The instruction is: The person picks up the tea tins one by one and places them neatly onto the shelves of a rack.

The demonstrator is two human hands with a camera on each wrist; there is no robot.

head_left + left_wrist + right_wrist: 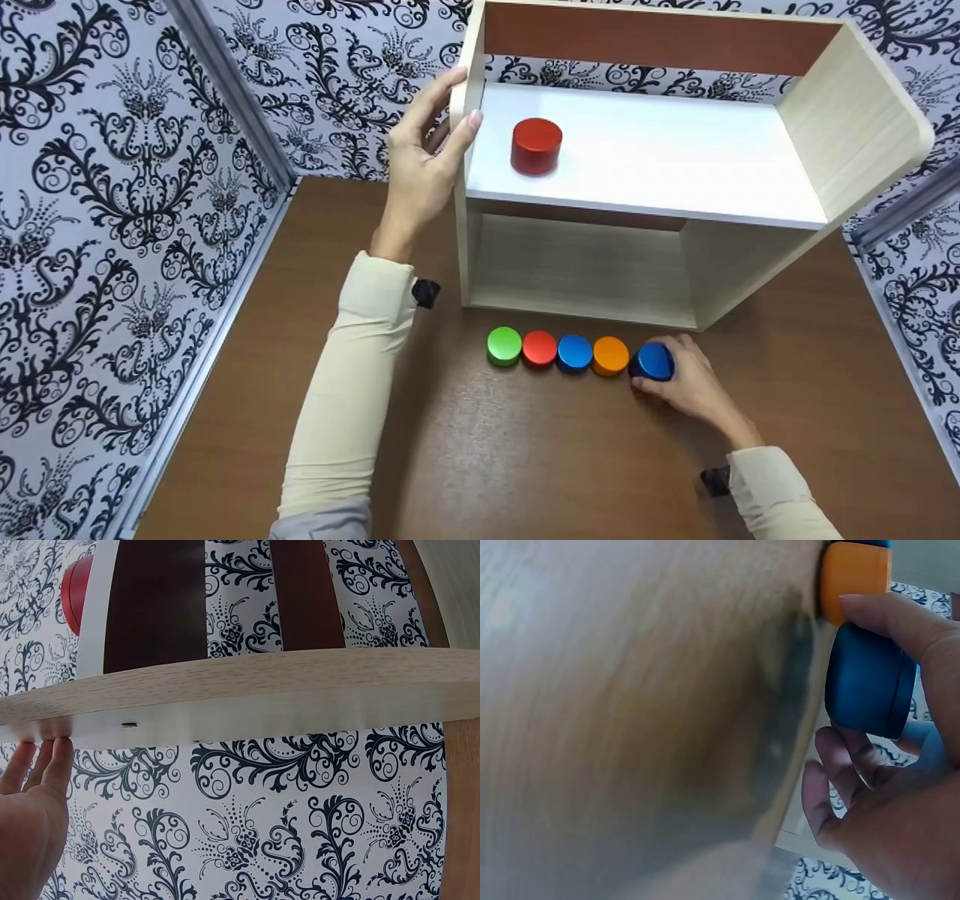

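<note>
My left hand (pixel 426 161) grips the left side panel (pixel 466 82) of a small wooden shelf unit, thumb over the front edge. In the left wrist view, fingers (pixel 58 765) touch the panel's outer face. My right hand (pixel 694 379) holds a blue cylindrical container (pixel 654 361) between thumb and fingers, at the right end of a row on the table. Beside it, going left, stand an orange container (pixel 610 356), another blue one (pixel 575 354), a red one (pixel 540 349) and a green one (pixel 504 346). The right wrist view shows a lid-like seam round the held blue container (pixel 866 679).
A larger-looking red container (pixel 536 147) stands on the left of the white upper shelf (pixel 675 157). Below is a lower compartment (pixel 585 262). The unit stands on a brown table (pixel 525 457), with patterned walls (pixel 135 187) behind and at both sides.
</note>
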